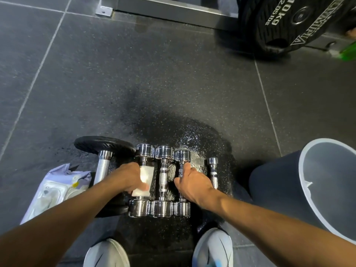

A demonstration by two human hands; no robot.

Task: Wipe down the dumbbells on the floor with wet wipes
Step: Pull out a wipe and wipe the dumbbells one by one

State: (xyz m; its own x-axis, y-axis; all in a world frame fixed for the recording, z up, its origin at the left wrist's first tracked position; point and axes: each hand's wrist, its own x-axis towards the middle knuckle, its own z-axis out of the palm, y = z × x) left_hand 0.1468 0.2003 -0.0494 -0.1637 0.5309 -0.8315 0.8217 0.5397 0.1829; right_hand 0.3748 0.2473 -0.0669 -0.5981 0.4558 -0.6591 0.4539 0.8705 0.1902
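Note:
Several chrome dumbbells lie side by side on the dark rubber floor. My left hand point(128, 178) grips a white wet wipe point(144, 180) wrapped round the handle of the leftmost chrome dumbbell point(143, 151). The middle dumbbell point(163, 180) lies untouched between my hands. My right hand point(190, 182) holds the handle of the third dumbbell point(182, 156). A smaller fourth dumbbell point(213, 170) lies just to the right. Left of the row sits a larger dumbbell point(103, 164) with black plates.
A wet wipes pack point(57, 185) lies at the left by my forearm. A grey bin point(327, 182) stands at the right. The floor point(192, 132) around the dumbbells is wet. A black 10 kg plate point(292, 22) leans at the far right. My shoes point(212, 247) are at the bottom.

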